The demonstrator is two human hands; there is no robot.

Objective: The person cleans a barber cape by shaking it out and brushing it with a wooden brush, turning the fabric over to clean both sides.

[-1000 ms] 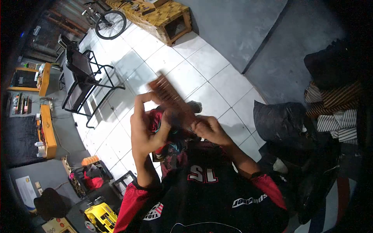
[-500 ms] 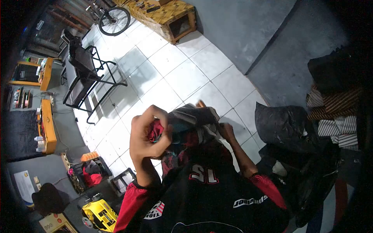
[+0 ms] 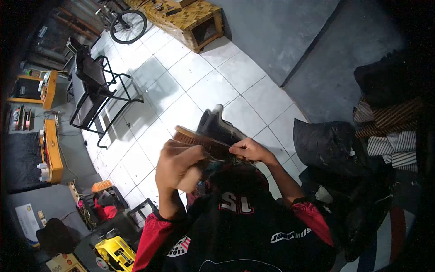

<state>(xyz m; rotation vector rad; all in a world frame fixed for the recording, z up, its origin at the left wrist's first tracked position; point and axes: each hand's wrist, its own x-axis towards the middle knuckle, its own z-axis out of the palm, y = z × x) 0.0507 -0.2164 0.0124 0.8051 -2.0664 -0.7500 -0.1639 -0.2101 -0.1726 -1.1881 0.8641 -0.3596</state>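
Observation:
A brush (image 3: pixel 201 139) with brown bristles and a wooden back lies slantwise between my two hands. My right hand (image 3: pixel 251 150) is closed, its thumb and fingers pinching the brush's right end. Curled and partly blurred, my left hand (image 3: pixel 180 167) is at the brush's left end; what it grips is hidden. Beneath and beyond the brush is a dark grey item (image 3: pixel 218 123) with a lighter edge, which looks like fabric. It is partly covered by the brush, and its lower part is hard to make out against my dark shirt.
A black-framed chair (image 3: pixel 93 86) stands on the white tiled floor at upper left, near a bicycle wheel (image 3: pixel 128 27). A woven-top bench (image 3: pixel 195 22) is at the top. On the right are a black plastic bag (image 3: pixel 319 143) and folded striped cloths (image 3: pixel 392 145). A yellow machine (image 3: pixel 115 253) sits lower left.
The brush has come into view above the dark item. My right hand has moved left to its end. My left hand has turned and lowered, and the red cloth in its curl no longer shows.

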